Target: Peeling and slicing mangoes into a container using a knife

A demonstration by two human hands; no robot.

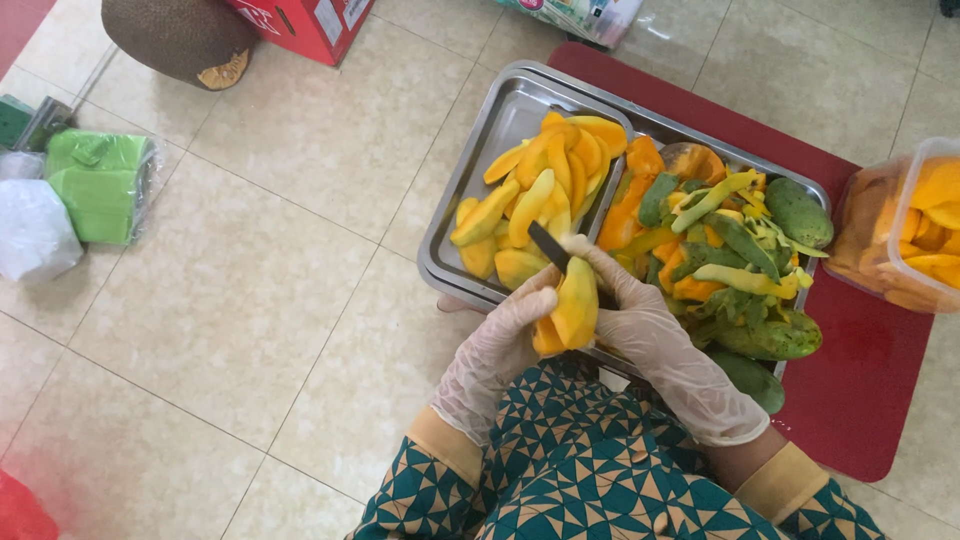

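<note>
While the left hand [505, 335] closes its grip around a peeled mango piece [570, 310], much of that fruit is hidden behind the gloved fingers, so I cannot tell its full shape. The right hand [640, 320] has its grip closed on a knife [548, 246]; only the dark blade shows beyond the fingers, and the handle is covered completely. The blade points away from the person, just above the mango piece and over the near edge of a metal tray [480, 140].

Beyond both grips, this tray holds yellow mango slices [530, 200]. To the right of the right grip, a second tray is almost fully buried under green peels [740, 250], orange scraps and some whole green mangoes [798, 212], so its rim is hard to see. Farther right, a clear plastic container [900, 230] with more slices is cut off by the picture edge.

Both trays lie on the floor [250, 300], which has pale beige tiles, and partly on a dark red mat [860, 380]. Far to the left of the left grip there are a green package [100, 185] in clear wrap and a white bag [35, 230]. At the top, a big brown rough fruit [180, 40] and a red box [310, 25] are only partly visible.
</note>
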